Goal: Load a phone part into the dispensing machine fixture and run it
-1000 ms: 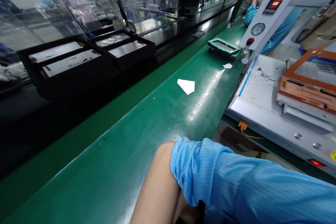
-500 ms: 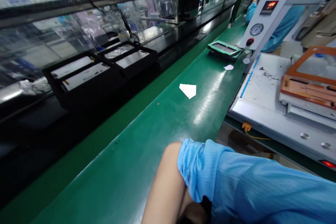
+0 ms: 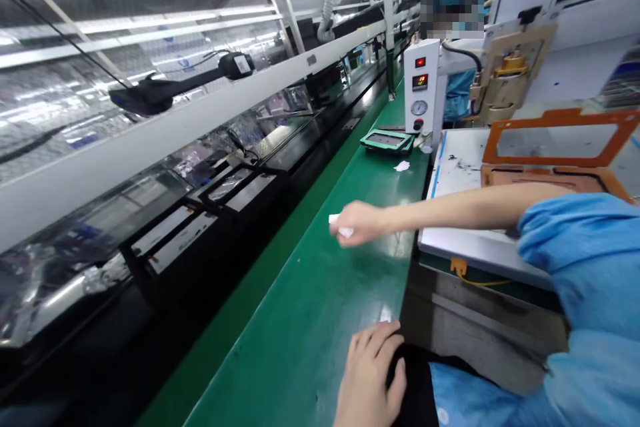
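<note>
My right hand (image 3: 359,223) reaches out over the green conveyor belt (image 3: 310,320) and is closed on a white scrap of paper (image 3: 341,229), which pokes out of the fist on the left. My right arm crosses in front of the grey machine base (image 3: 470,240). My left hand (image 3: 371,373) lies flat at the belt's near edge with fingers apart and nothing in it. It rests partly on something black at my lap.
Farther along the belt lie a smaller white scrap (image 3: 401,165) and a green tray (image 3: 387,141). A white control box (image 3: 420,88) and an orange hinged frame (image 3: 555,145) stand on the right. Black trays with flat panels (image 3: 200,230) line the left. A co-worker's blue sleeve (image 3: 454,101) shows behind.
The view has lifted and swung. My right arm stretched forward and the hand closed on the white paper that lay on the belt. My left hand came into view.
</note>
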### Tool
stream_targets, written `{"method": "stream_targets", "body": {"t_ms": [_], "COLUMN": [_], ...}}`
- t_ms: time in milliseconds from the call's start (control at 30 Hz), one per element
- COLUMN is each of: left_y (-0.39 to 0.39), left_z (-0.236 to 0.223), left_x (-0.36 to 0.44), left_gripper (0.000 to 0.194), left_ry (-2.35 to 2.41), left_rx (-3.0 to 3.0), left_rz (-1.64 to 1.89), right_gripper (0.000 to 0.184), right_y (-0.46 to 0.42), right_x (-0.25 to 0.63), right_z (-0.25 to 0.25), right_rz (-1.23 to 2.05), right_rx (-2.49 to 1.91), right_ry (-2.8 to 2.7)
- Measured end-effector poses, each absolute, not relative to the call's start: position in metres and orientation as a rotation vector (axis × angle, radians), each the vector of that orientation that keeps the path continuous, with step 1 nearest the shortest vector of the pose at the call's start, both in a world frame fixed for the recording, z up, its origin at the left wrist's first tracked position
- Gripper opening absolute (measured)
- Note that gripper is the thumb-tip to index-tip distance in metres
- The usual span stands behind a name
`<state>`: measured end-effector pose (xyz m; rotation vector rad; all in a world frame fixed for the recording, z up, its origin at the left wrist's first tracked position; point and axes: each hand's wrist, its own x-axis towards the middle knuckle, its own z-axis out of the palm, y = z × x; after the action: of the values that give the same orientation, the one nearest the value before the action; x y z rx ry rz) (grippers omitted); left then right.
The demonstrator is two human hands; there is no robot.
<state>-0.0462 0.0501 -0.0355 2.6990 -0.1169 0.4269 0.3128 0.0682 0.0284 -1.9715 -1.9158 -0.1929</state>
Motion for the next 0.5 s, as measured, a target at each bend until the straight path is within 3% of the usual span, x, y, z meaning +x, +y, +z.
{"method": "stream_targets", "body": {"t_ms": [100, 233, 500], "left_y": [0.049, 0.048, 0.042], "left_z": [-0.033, -0.036, -0.034], "left_x": [-0.045, -0.044, -0.047], "left_gripper": [0.04, 0.037, 0.032], "left_ry": [-0.105, -0.086, 0.003], "left_rx": [2.71, 2.663, 2.641], "left_rz": [0.429, 0.429, 0.388], "right_gripper": [0.018, 0.012, 0.039], "right_y": [0.043, -0.003, -0.018], "right_x": [0.4, 0.498, 0.548], "right_z": [0.06, 0.066, 0.017], "right_rz": [-0.217, -0.202, -0.138], "right_rx": [-2.431, -2.616, -2.605], "right_ry": [-1.307, -0.776, -0.384]}}
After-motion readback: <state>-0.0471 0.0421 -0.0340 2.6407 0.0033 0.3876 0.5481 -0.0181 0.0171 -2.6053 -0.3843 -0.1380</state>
